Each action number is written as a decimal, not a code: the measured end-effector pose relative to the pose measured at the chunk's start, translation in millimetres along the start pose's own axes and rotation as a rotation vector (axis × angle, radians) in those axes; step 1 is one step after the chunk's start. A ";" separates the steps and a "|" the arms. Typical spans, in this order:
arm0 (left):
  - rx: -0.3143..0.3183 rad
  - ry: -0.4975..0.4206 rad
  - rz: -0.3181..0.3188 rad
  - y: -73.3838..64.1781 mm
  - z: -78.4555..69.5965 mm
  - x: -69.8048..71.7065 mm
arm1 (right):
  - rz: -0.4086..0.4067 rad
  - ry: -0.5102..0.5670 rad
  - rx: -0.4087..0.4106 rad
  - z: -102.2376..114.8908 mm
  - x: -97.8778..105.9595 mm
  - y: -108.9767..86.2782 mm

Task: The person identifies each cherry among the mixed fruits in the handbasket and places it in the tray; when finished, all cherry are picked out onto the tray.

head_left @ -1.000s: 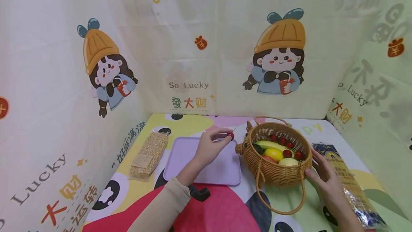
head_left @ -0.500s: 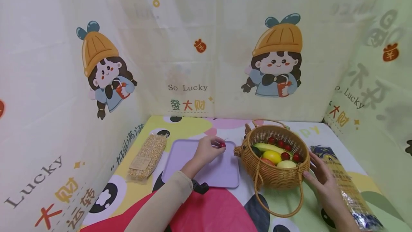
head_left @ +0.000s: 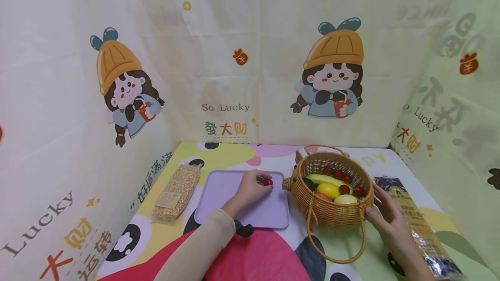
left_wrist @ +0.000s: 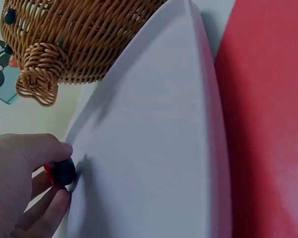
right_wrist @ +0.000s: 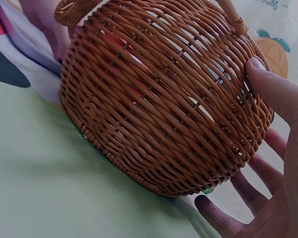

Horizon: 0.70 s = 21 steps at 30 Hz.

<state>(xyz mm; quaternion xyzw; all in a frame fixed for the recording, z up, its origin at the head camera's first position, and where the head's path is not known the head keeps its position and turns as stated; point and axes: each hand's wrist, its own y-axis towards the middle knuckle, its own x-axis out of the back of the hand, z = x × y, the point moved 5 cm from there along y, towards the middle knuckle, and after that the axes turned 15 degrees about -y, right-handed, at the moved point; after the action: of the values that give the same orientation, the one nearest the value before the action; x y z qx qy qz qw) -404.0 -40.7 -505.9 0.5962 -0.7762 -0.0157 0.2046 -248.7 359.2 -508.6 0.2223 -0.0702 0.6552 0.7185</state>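
Observation:
My left hand (head_left: 251, 188) pinches a small red cherry (head_left: 268, 182) between thumb and fingertips, low over the far right part of the lilac tray (head_left: 217, 198). In the left wrist view the cherry (left_wrist: 64, 171) looks dark and sits just above or against the tray; which, I cannot tell. To the right stands a pig-shaped wicker basket (head_left: 336, 219) with a yellow lemon (head_left: 327, 191), a banana, several cherries and other round fruit inside. My right hand (head_left: 392, 222) rests against its right side, thumb (right_wrist: 268, 82) touching the weave and fingers spread.
A clear bag of corn kernels (head_left: 177, 192) lies left of the tray. Right of the basket is a long blue and gold packet (head_left: 416, 224), partly behind my right forearm. One basket handle (head_left: 353, 257) hangs down in front. Printed cloth walls enclose the table.
My left hand has carried the cherry leftward and down, from beside the basket to low over the tray. My right hand stays at the basket. The head view has shifted slightly.

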 end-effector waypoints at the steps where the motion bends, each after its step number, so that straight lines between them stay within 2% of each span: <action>1: -0.001 0.003 -0.002 0.4 -0.4 -0.5 | -0.002 0.000 -0.002 0.0 0.3 -0.2; 7: -0.008 0.009 -0.003 2.2 0.1 -2.1 | -0.006 0.008 -0.007 -0.9 1.8 -1.9; 13: 0.036 0.025 -0.050 -3.1 1.0 0.5 | -0.001 -0.012 -0.004 -1.0 1.2 -2.8; 16: 0.025 -0.007 -0.082 -5.8 -8.0 1.8 | -0.007 -0.040 -0.002 0.1 1.1 -2.4; 21: -0.053 -0.101 -0.113 -12.2 -35.9 0.6 | -0.013 -0.060 0.010 3.2 0.8 -2.1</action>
<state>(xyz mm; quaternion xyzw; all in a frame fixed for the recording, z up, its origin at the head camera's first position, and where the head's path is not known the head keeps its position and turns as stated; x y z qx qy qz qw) -380.8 -37.0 -476.2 0.6320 -0.7498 -0.0776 0.1797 -246.0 358.4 -505.9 0.2458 -0.0869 0.6441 0.7191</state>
